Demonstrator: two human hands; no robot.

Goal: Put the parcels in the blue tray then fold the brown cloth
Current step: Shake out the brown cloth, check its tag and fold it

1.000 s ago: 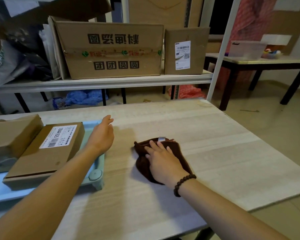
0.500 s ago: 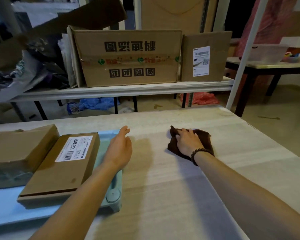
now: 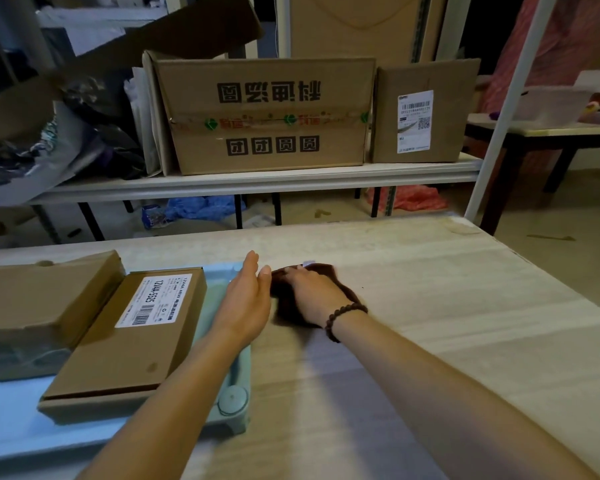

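Observation:
Two cardboard parcels lie in the blue tray (image 3: 234, 403) at the left: a flat labelled parcel (image 3: 132, 341) and a bulkier parcel (image 3: 39, 299) behind it. The brown cloth (image 3: 326, 271) lies bunched on the wooden table just right of the tray. My right hand (image 3: 312, 292), with a bead bracelet on the wrist, rests palm down on top of the cloth and hides most of it. My left hand (image 3: 248, 303) hovers over the tray's right rim, fingers straight and together, almost touching the cloth and my right hand.
Behind the table stands a shelf (image 3: 257, 181) with a large printed carton (image 3: 264, 116) and a smaller labelled carton (image 3: 420, 112). A white shelf post (image 3: 499, 109) rises at the table's far right corner. Another table (image 3: 551, 133) stands further right.
My right hand has slid the cloth leftwards across the table until it lies beside the tray. My left hand stayed over the tray's rim, and the two hands are now close together.

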